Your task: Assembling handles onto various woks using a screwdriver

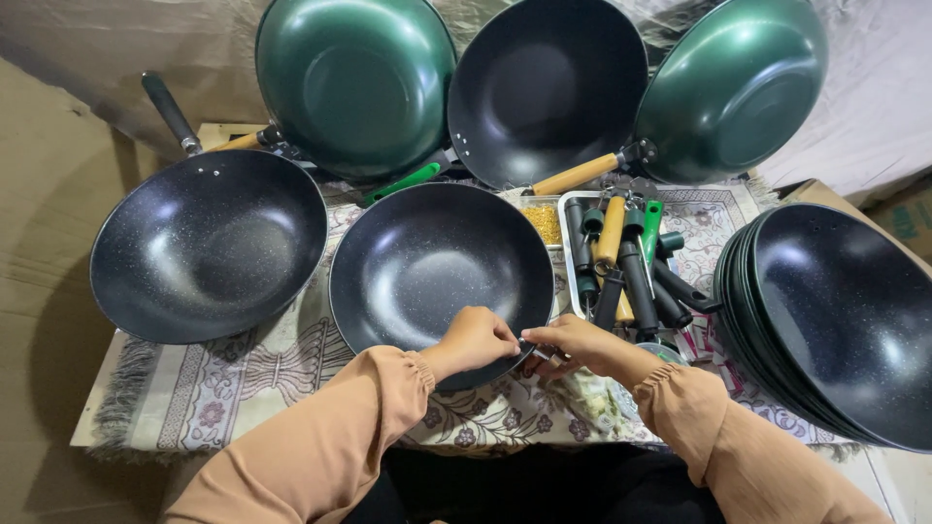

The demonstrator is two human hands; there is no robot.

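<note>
Am pinching near rim of black wok (437, 267), frame centre, with left hand (476, 340); right hand (573, 342) fingers pressing together beside it. Feeling heavy, rigid, slick-coated, I judge; gripping rim edge, not glossy bowl.

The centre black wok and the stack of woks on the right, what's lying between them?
Between the centre black wok and the stack of woks, the head view shows a metal tray of loose handles in black, wood and green.
</note>
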